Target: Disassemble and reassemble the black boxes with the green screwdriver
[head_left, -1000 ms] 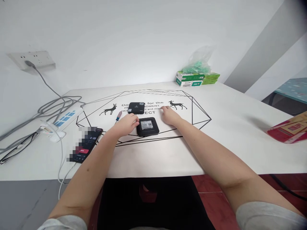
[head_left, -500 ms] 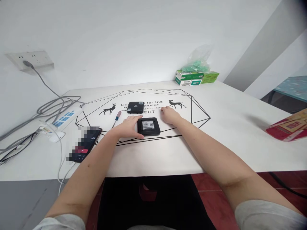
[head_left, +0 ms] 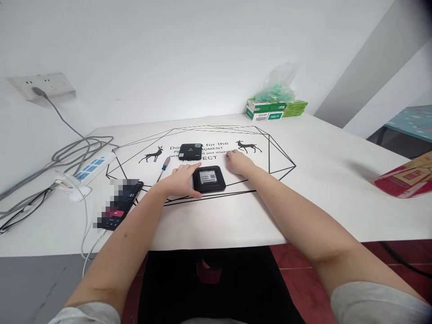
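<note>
A square black device case (head_left: 208, 177) lies on the table mat, with a white printed label on its upper face. My left hand (head_left: 182, 180) holds its left side, thumb at the near corner and fingers toward the far corner. To the right of the case, my right hand (head_left: 239, 163) rests on the mat with fingers curled together. Whatever may be between those fingertips is hidden. A second flat black piece (head_left: 190, 152), bearing a small logo and stickers, lies behind the case. The screwdriver (head_left: 164, 166) lies just left of that piece, its shaft toward my left wrist.
A phone (head_left: 124, 202) lies by my left forearm. Beyond it are a power strip (head_left: 91, 168) and coiled grey cables (head_left: 77, 153). Green-and-white boxes (head_left: 265, 108) with a plastic bag (head_left: 278, 85) stand at the back. A red package (head_left: 405, 180) sits far right.
Both hands and the objects stay in practically the same places. Only a very slight shift of the whole view shows.
</note>
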`<action>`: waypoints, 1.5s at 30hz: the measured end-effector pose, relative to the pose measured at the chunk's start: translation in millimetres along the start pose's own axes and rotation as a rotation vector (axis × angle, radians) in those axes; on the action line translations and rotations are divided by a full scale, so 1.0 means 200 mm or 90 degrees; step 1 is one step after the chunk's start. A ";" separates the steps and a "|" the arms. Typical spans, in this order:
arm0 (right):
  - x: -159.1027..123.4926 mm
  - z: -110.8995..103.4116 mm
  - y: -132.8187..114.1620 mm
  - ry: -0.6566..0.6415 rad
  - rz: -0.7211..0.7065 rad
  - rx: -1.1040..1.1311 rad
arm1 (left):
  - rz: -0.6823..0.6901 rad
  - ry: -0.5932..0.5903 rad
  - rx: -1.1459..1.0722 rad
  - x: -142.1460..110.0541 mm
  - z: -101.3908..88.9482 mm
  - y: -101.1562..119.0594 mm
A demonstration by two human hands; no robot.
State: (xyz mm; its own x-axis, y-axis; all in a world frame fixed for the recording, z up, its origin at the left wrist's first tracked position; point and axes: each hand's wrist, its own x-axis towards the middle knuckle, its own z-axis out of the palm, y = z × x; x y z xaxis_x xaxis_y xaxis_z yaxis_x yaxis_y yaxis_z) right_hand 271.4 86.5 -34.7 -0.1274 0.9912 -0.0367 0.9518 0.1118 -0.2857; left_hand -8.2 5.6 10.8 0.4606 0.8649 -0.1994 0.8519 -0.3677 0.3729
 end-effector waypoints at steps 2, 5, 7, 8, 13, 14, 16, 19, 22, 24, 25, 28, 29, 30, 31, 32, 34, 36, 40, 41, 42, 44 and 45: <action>0.00 0.00 0.00 -0.001 0.000 0.001 | 0.002 -0.012 0.011 0.01 0.01 -0.01; 0.01 0.00 0.00 -0.003 0.002 0.002 | 0.013 -0.003 0.009 0.01 0.02 -0.02; 0.01 0.00 0.01 -0.004 0.004 0.004 | 0.019 0.007 0.002 0.01 0.02 -0.01; 0.00 0.00 0.01 -0.004 0.006 0.006 | 0.020 0.012 -0.001 0.00 0.01 -0.01; -0.02 -0.03 0.01 0.039 0.065 0.010 | 0.005 -0.011 0.013 0.00 0.00 0.00; -0.02 -0.04 0.01 0.045 0.081 0.014 | 0.003 -0.024 0.017 0.00 0.01 -0.01; -0.03 -0.06 0.01 0.044 0.097 0.031 | 0.008 -0.045 0.018 0.02 0.02 -0.02; -0.03 -0.09 0.01 0.070 0.085 0.088 | 0.018 -0.059 0.011 0.04 0.04 -0.05; -0.01 -0.12 0.01 0.197 0.009 0.326 | 0.029 -0.072 0.014 0.06 0.06 -0.06; -0.01 -0.12 0.00 0.286 -0.064 0.506 | 0.032 -0.072 0.016 0.06 0.06 -0.06; -0.02 -0.13 -0.01 0.317 -0.099 0.559 | 0.031 -0.070 0.019 0.07 0.07 -0.07; -0.05 -0.13 -0.05 0.370 -0.202 0.592 | 0.018 -0.071 0.031 0.07 0.08 -0.08; -0.07 -0.12 -0.06 0.376 -0.237 0.581 | 0.013 -0.072 0.036 0.08 0.08 -0.08; -0.09 -0.12 -0.08 0.377 -0.267 0.566 | 0.008 -0.072 0.040 0.08 0.08 -0.08; -0.10 -0.12 -0.09 0.375 -0.287 0.548 | 0.004 -0.073 0.045 0.08 0.08 -0.08; -0.12 -0.12 -0.10 0.369 -0.298 0.528 | 0.001 -0.075 0.049 0.08 0.08 -0.08; -0.14 -0.12 -0.12 0.356 -0.300 0.486 | -0.002 -0.080 0.059 0.08 0.08 -0.08; -0.15 -0.11 -0.14 0.343 -0.294 0.443 | -0.004 -0.082 0.063 0.07 0.07 -0.08; -0.17 -0.11 -0.16 0.346 -0.308 0.391 | -0.003 -0.074 0.058 0.07 0.06 -0.08; -0.18 -0.11 -0.16 0.347 -0.320 0.396 | 0.001 -0.071 0.057 0.07 0.06 -0.08; -0.18 -0.11 -0.16 0.346 -0.332 0.408 | 0.005 -0.069 0.056 0.07 0.06 -0.09; -0.19 -0.11 -0.17 0.344 -0.354 0.433 | 0.011 -0.065 0.053 0.08 0.07 -0.09; -0.19 -0.11 -0.17 0.346 -0.360 0.442 | 0.011 -0.065 0.054 0.08 0.07 -0.09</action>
State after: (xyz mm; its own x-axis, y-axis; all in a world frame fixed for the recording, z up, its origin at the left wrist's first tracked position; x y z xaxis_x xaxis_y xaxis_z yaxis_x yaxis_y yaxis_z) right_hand 249.5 46.0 -2.9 -0.1975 0.7254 0.6593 0.4018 0.6734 -0.6206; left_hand -12.8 21.1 -11.1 0.4945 0.8205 -0.2869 0.8597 -0.4131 0.3004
